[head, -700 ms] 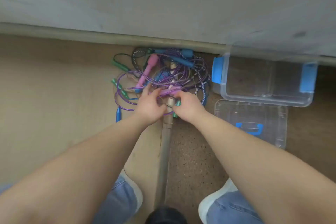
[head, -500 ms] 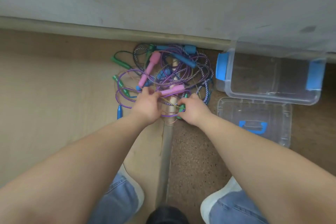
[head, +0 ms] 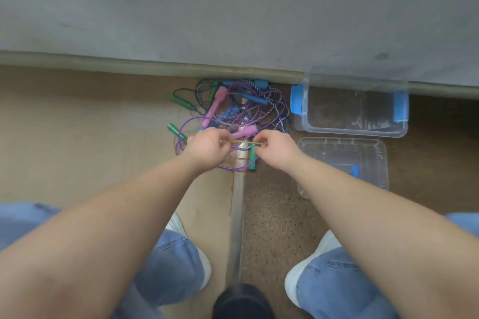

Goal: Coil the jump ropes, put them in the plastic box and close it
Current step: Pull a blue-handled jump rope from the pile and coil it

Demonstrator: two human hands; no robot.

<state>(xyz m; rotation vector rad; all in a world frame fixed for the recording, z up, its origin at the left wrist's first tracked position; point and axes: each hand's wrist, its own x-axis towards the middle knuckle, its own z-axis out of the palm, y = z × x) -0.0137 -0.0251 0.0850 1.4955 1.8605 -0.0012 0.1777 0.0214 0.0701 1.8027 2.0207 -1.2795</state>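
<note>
Left hand [head: 210, 147]: fingers curled, pinching one end of a thin yellowish strand [head: 245, 141] right over the pile.
Right hand [head: 277, 149]: fingers pinching the other end, and the strand runs straight between the two hands.
Jump ropes [head: 241, 111]: a loose tangle on the floor [head: 90, 137] by the wall, with a pink handle [head: 245, 132] just beyond the strand.
Plastic box [head: 350, 132]: open, just right of the tangle.
Lid [head: 337, 153]: flat on the floor, in front of the box.

Both arms fwd; L hand [head: 210, 147] & R hand [head: 274, 149] each pinch 1 thin strand [head: 243, 142].
</note>
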